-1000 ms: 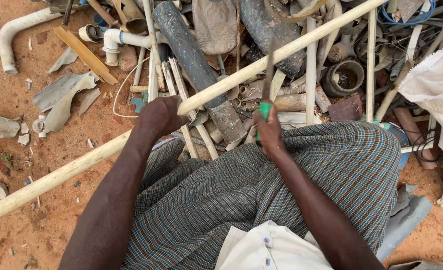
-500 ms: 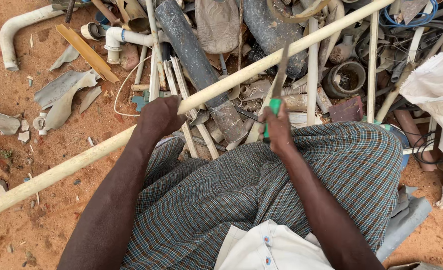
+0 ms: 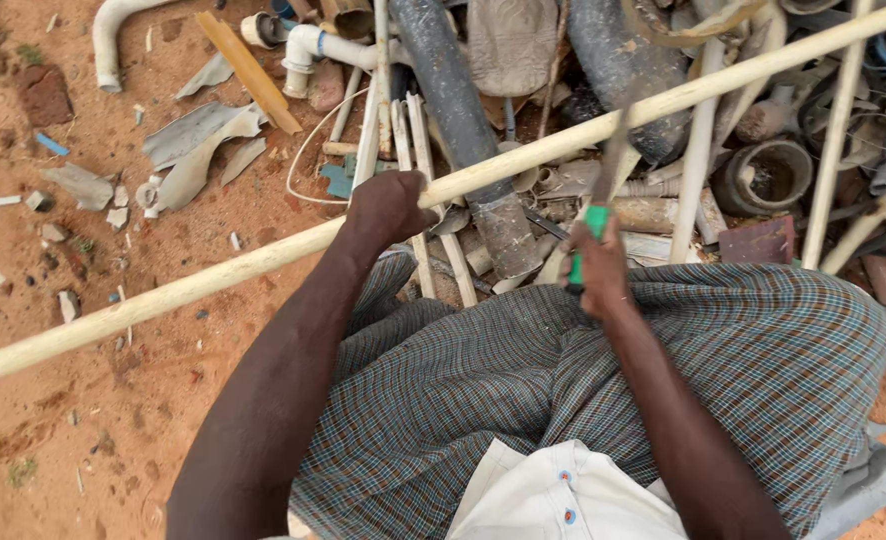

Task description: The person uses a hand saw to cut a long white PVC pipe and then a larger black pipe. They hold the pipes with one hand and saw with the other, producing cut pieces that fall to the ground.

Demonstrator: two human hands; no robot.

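Observation:
A long cream plastic pipe (image 3: 213, 280) runs slantwise from the lower left to the upper right, across my lap. My left hand (image 3: 388, 208) is clamped over it near its middle. My right hand (image 3: 599, 268) grips the green handle of a saw (image 3: 603, 190). The saw's thin blade rises from the handle and meets the pipe a little to the right of my left hand. I am seated, with a checked cloth (image 3: 563, 390) over my knees.
A heap of scrap pipes fills the top: a thick grey pipe (image 3: 463, 130), thin white pipes (image 3: 698, 170), a white elbow fitting (image 3: 308, 45), a round fitting (image 3: 773, 175). Grey plastic shards (image 3: 198, 145) and stones lie on the red sandy ground (image 3: 83, 430) at left.
The saw has shifted along its stroke, my right hand drawing slightly back and down. My left hand stays on the pipe. The camera has moved a little.

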